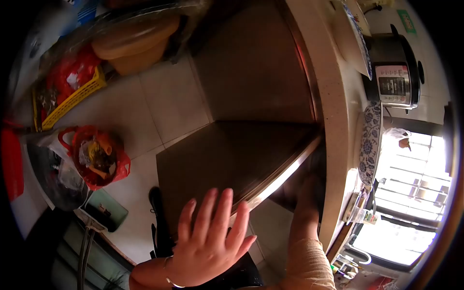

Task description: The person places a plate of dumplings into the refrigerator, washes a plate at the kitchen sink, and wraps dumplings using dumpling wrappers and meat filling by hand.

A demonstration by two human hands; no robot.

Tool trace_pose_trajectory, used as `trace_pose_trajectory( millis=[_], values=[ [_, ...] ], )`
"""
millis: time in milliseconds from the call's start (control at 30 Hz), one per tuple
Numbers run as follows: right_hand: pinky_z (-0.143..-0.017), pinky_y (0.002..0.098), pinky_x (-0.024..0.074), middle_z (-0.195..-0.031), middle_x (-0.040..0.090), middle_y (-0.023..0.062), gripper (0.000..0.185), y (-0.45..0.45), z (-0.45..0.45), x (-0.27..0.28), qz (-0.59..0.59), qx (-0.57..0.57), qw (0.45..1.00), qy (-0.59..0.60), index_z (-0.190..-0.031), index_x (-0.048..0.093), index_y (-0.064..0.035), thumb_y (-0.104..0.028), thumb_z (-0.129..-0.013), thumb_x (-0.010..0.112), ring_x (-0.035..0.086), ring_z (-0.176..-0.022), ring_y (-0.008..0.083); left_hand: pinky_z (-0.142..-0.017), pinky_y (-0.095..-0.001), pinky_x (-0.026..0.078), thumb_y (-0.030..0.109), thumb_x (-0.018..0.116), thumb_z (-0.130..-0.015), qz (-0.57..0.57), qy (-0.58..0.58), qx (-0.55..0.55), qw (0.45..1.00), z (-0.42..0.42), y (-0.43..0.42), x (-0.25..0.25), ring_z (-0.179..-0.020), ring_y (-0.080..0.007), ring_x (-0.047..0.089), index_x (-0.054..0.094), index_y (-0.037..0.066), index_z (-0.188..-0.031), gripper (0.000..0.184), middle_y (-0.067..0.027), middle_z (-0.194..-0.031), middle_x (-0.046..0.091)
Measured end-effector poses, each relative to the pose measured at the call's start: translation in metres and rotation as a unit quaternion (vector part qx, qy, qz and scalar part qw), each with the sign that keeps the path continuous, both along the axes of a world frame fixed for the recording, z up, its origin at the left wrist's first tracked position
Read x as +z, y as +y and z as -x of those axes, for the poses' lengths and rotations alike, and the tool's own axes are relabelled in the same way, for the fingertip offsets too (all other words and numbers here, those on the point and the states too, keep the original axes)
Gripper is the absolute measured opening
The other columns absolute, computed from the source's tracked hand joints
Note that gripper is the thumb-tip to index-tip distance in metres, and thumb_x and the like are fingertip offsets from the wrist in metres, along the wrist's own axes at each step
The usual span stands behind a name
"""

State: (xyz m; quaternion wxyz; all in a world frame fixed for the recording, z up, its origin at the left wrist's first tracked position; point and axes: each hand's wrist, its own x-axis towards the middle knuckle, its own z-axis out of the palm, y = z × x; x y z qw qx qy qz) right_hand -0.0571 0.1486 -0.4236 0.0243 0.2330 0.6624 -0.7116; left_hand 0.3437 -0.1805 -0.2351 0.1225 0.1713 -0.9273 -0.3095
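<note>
My left hand (pixel 212 237), with a thin bracelet at its wrist, is open, fingers spread, back toward me. It is in front of the brown cabinet door (pixel 217 159), near the door's bright edge. I cannot tell whether the fingers touch the door, which stands swung out from under the counter. My right forearm, in a beige sleeve (pixel 309 261), reaches into the dark opening behind the door, below the counter (pixel 333 121). My right hand (pixel 308 186) is in shadow there; its fingers and anything in them are hidden.
On the counter are a blue-and-white patterned bowl (pixel 370 145) and a steel electric cooker (pixel 396 72), with a barred window (pixel 411 183) beyond. On the tiled floor are a red bag-lined bin (pixel 96 157), a yellow basket (pixel 77 100) and a tan lidded container (pixel 137 43).
</note>
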Motion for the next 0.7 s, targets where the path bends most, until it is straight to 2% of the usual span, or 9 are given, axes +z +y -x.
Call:
trace_pose_trajectory(
  millis=[33,67,267,367,467,500,567,667,700],
  values=[
    [-0.067,0.04,0.0476,-0.083,0.061,0.014,0.025,0.001,0.002,-0.003,0.015,-0.007,1.0,0.001,-0.098,0.057,-0.0041,-0.017,-0.088,0.039,0.059,-0.075,0.0263,-0.091,-0.0449,0.036,0.037,0.063,-0.073,-0.01,-0.005,0.012,1.0,0.001,0.0,0.002,-0.11,-0.0289,0.048,0.05,0.006,-0.119,0.057,-0.0141,-0.125,0.045],
    [-0.067,0.04,0.0476,-0.083,0.061,0.0139,0.025,0.003,0.002,-0.003,0.027,-0.015,1.0,0.001,-0.098,0.057,-0.0042,-0.017,-0.088,0.039,0.059,-0.074,0.0262,-0.092,-0.0483,0.035,0.041,0.059,-0.074,0.003,-0.013,0.001,1.0,0.001,0.002,0.002,-0.113,-0.0347,0.045,0.047,0.006,-0.122,0.06,-0.0181,-0.126,0.043],
    [-0.066,0.04,0.0476,-0.082,0.06,0.0137,0.024,0.028,-0.026,0.005,0.057,-0.046,0.997,0.005,-0.098,0.057,-0.0043,-0.018,-0.088,0.04,0.059,-0.074,0.0258,-0.094,-0.0487,0.034,0.04,0.058,-0.077,0.022,-0.038,-0.015,0.999,0.004,0.004,0.007,-0.114,-0.0342,0.044,0.045,0.004,-0.123,0.061,-0.0173,-0.126,0.043],
    [-0.065,0.04,0.0476,-0.081,0.06,0.0136,0.024,0.045,-0.058,0.015,0.065,-0.06,0.996,0.005,-0.098,0.057,-0.0043,-0.019,-0.088,0.04,0.059,-0.073,0.0256,-0.087,-0.0502,0.036,0.044,0.057,-0.075,0.068,-0.055,-0.035,0.996,0.006,0.007,0.006,-0.107,-0.0355,0.047,0.048,0.002,-0.116,0.059,-0.0216,-0.12,0.045],
    [-0.065,0.0399,0.0476,-0.081,0.06,0.0135,0.024,0.059,-0.086,0.021,0.081,-0.074,0.994,0.005,-0.098,0.057,-0.0044,-0.019,-0.088,0.04,0.059,-0.073,0.0253,-0.088,-0.0508,0.035,0.043,0.057,-0.075,0.055,-0.06,-0.046,0.996,0.007,0.005,0.009,-0.108,-0.037,0.046,0.047,0.001,-0.116,0.059,-0.0226,-0.121,0.043],
    [-0.064,0.0399,0.0476,-0.081,0.06,0.0135,0.024,0.061,-0.094,0.023,0.09,-0.078,0.993,0.006,-0.098,0.057,-0.0044,-0.019,-0.088,0.04,0.059,-0.073,0.0253,-0.087,-0.0474,0.038,0.044,0.057,-0.076,0.064,-0.035,-0.035,0.997,0.005,-0.002,0.009,-0.107,-0.0307,0.049,0.053,0.004,-0.112,0.054,-0.0172,-0.118,0.049],
    [-0.064,0.0399,0.0476,-0.081,0.06,0.0134,0.024,0.068,-0.11,0.025,0.103,-0.085,0.991,0.003,-0.098,0.057,-0.0044,-0.019,-0.088,0.041,0.059,-0.072,0.0251,-0.086,-0.0482,0.038,0.044,0.057,-0.075,0.071,-0.024,-0.041,0.996,0.005,-0.003,0.01,-0.107,-0.032,0.049,0.053,0.002,-0.112,0.056,-0.0175,-0.116,0.05],
    [-0.064,0.0399,0.0477,-0.08,0.06,0.0133,0.024,0.07,-0.123,0.028,0.122,-0.098,0.988,0.005,-0.098,0.056,-0.0045,-0.02,-0.088,0.041,0.059,-0.072,0.0249,-0.095,-0.0488,0.032,0.041,0.059,-0.076,0.016,-0.054,-0.032,0.998,0.003,0.002,0.013,-0.117,-0.0343,0.041,0.044,0.004,-0.124,0.062,-0.017,-0.128,0.041],
    [-0.063,0.0399,0.0477,-0.08,0.06,0.0132,0.024,0.071,-0.125,0.029,0.126,-0.104,0.987,0.008,-0.098,0.056,-0.0045,-0.02,-0.088,0.041,0.059,-0.072,0.0248,-0.092,-0.0487,0.034,0.042,0.058,-0.076,0.036,-0.044,-0.038,0.998,0.004,0.0,0.012,-0.114,-0.0335,0.043,0.047,0.004,-0.12,0.059,-0.0172,-0.124,0.044]
  ],
)
